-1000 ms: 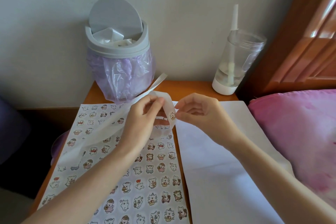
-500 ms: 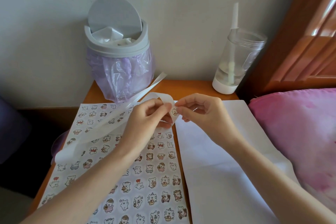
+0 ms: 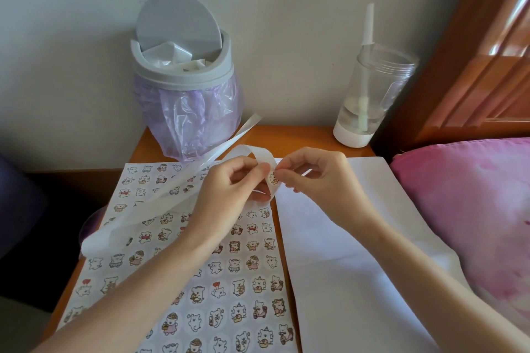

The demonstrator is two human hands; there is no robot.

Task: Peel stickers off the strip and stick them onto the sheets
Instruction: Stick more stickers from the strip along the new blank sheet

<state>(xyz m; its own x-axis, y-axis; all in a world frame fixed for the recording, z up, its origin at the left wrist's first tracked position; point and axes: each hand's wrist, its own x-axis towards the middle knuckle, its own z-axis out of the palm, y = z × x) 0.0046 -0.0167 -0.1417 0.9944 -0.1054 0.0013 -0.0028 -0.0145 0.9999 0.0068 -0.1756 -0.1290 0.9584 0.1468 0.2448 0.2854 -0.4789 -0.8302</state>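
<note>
Dozens of small cartoon-bear stickers already fill the left sheet (image 3: pixel 280 278) in tidy rows, so that page looks close to finished. The right sheet (image 3: pixel 358 281) beside it is plain white with nothing stuck on it that can be seen, so roughly half the job appears to remain. Both sheets lie on the wooden table (image 3: pixel 286 137), the right one running toward the pink bedding (image 3: pixel 473 195). The strip (image 3: pixel 160 203) is held up just above the far end of the sheets. It is a long, pale, translucent ribbon of backing, bare along most of its visible length. One tail drapes to the near left over the filled sheet and the other pokes up toward the lidded bin (image 3: pixel 183 66). The left hand (image 3: pixel 229 192) has its fingers curled round a loop of the strip, bending it over. The right hand (image 3: pixel 315 183) pinches thumb and forefinger at the edge of a single sticker (image 3: pixel 273 179) on that bend. Whether the sticker has lifted free of the backing cannot be told. Judging by this, the peel is the step in hand, with placement to follow. A clear cup with a straw (image 3: pixel 370 100) stands far right.
</note>
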